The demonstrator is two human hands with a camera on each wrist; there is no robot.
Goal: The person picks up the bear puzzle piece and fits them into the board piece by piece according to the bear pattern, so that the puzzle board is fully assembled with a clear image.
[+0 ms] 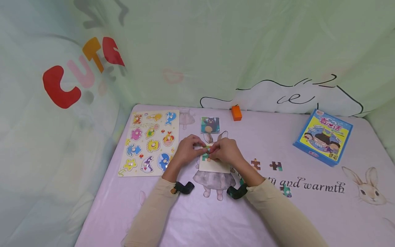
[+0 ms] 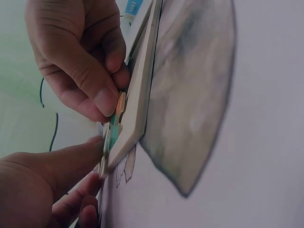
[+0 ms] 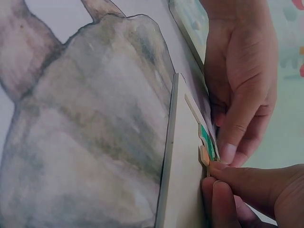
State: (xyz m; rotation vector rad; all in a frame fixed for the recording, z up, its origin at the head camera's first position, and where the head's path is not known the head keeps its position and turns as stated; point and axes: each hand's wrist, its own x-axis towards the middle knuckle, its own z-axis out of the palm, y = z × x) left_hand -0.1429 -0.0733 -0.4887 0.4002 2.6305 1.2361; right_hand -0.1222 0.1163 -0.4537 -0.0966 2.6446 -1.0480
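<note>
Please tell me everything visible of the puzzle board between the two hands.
The puzzle board is a small, cream rectangle that looks wooden. It lies flat on the table, below the bear card in the head view. Green and orange pieces lie at its upper left; its lower part is bare. The left hand is at its upper left edge, grip unclear. The right hand pinches a piece over it.

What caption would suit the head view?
Left hand and right hand work at a jigsaw board, bear card beyond, loose puzzle pieces to the right.
</note>
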